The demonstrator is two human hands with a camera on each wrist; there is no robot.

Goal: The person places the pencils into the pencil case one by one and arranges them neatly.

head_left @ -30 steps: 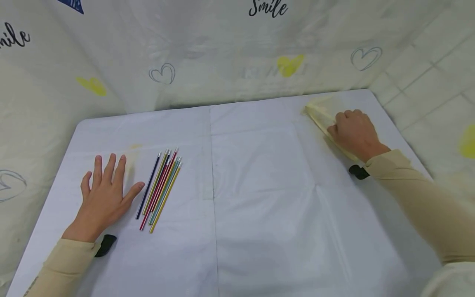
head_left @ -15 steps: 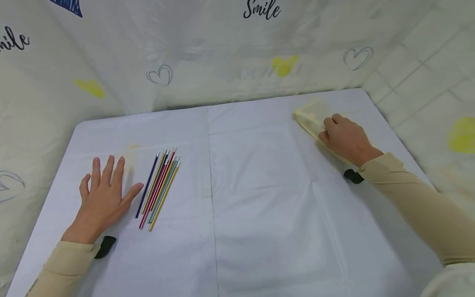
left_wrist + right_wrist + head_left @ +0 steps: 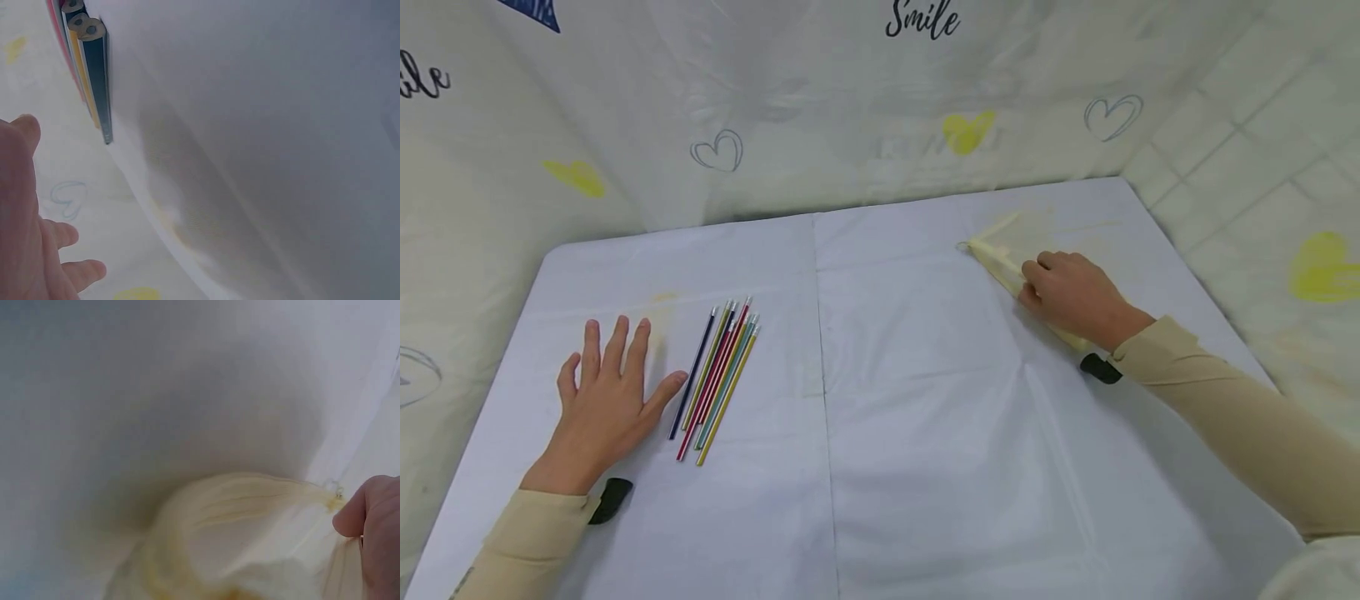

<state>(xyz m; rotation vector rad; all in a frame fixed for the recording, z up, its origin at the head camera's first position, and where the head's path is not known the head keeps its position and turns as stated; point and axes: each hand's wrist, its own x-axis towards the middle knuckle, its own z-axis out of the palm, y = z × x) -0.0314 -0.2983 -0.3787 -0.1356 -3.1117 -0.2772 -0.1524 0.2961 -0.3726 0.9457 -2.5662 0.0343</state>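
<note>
My left hand [image 3: 598, 408] lies palm down on the table at the left, its fingers spread and holding nothing. Just beyond its thumb is a loose bundle of several thin pencils [image 3: 718, 379] in dark blue, yellow, red and green. Their near ends look flat and unsharpened in the left wrist view, where a dark pencil [image 3: 97, 75] is closest. Over on the right, my right hand [image 3: 1078, 300] grips a sheer pale yellow pouch [image 3: 1000, 250] by its edge. In the right wrist view the pouch's mouth [image 3: 250, 487] gapes, with the thumb on its rim; the other fingertips are hidden.
A white cloth with fold creases covers the table [image 3: 925, 467]. Behind it hangs a pale sheet [image 3: 820, 108] printed with hearts and lettering. Dark wrist bands [image 3: 612, 502] show under both sleeves.
My right hand has drawn the yellow pouch leftward and nearer across the table. The left hand and the pencils stay where they were; the head view has shifted slightly.
</note>
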